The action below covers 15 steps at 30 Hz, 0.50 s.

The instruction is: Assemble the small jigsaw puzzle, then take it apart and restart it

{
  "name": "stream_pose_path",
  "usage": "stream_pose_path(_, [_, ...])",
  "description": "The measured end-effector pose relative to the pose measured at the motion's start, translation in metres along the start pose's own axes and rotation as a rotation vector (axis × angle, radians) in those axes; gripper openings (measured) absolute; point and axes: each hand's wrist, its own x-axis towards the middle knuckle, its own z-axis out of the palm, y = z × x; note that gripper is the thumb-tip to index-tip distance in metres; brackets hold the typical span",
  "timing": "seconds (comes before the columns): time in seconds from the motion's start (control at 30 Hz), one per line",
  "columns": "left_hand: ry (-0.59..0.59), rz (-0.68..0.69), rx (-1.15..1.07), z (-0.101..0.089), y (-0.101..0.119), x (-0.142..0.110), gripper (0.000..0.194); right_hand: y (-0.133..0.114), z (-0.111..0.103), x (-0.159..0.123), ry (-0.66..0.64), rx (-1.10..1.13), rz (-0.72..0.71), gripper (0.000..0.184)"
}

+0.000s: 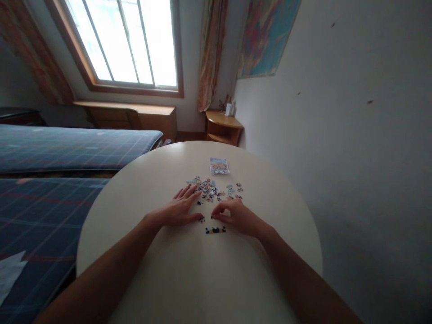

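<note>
A heap of small jigsaw pieces (211, 189) lies on a round cream table (168, 270). My left hand (180, 208) rests flat at the heap's near left edge, fingers stretched out, thumb beside a loose dark piece (201, 219). My right hand (238, 217) is curled just to the right of it, thumb and fingers pinched together; whether a piece is between them I cannot make out. A short joined strip of dark pieces (215, 230) lies just in front of both hands. A small printed picture card (219, 165) lies beyond the heap.
A white wall (354, 135) runs close along the table's right side. Two beds with blue plaid covers (50, 189) stand to the left. A wooden corner shelf (222, 126) and a window (128, 40) are at the back.
</note>
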Motion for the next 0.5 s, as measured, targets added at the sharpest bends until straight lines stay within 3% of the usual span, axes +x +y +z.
stream_pose_path(0.17, [0.014,-0.009,0.016,0.002,0.0,0.0,0.083,-0.016,0.015,0.003,0.033,0.093,-0.012,0.006])
stream_pose_path(0.5, [0.032,-0.018,0.008,0.003,0.0,0.001,0.082,-0.017,0.03,0.009,0.076,0.042,0.031,0.003])
